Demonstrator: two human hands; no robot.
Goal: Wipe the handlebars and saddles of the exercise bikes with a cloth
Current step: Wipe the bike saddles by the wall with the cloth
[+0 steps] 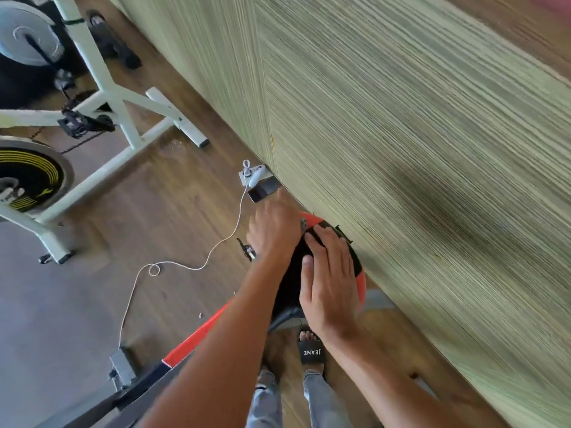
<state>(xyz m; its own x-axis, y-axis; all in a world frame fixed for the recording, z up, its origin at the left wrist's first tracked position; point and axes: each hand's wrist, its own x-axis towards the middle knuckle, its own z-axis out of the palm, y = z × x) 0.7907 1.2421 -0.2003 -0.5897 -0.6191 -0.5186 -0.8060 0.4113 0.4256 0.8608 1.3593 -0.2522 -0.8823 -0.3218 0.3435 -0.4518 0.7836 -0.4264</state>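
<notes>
I see the black-and-orange padded bike saddle close against the striped green wall, with the right hand lying flat on top of it, fingers straight and pressing. The left hand is at the saddle's far-left edge, motion-blurred, so I can't tell what its fingers are doing, and no cloth is discernible. White-framed exercise bike stands well apart upper left; white charging cable trails over the wooden floor

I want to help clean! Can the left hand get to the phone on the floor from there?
Probably yes. The left hand is beside the saddle, and the phone lies just beyond it by the wall, with nothing between them.
</notes>
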